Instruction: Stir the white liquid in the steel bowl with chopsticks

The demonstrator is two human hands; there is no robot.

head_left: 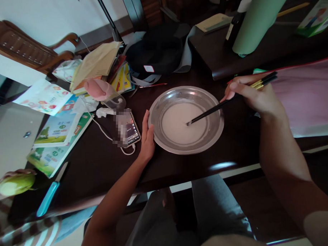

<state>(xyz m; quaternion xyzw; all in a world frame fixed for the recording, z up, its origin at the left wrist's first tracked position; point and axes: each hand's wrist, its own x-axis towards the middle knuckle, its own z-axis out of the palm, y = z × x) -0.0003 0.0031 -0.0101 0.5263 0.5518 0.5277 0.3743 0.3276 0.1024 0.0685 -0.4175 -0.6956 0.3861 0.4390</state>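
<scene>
Over the right rim of the steel basin (185,151), the fingers of the right hand (258,93) are closed round black chopsticks (211,111), slanted so that the tips reach the whitish liquid (177,127) near its middle. The left hand (147,142) lies with fingers nearly straight against the left rim, not clasping it — probably to steady the basin. Just beside that hand, the phone (133,129) limits room leftward; a pink pouch (310,99) borders the right — and a strip of dark table (178,167) separates basin from front edge.
</scene>
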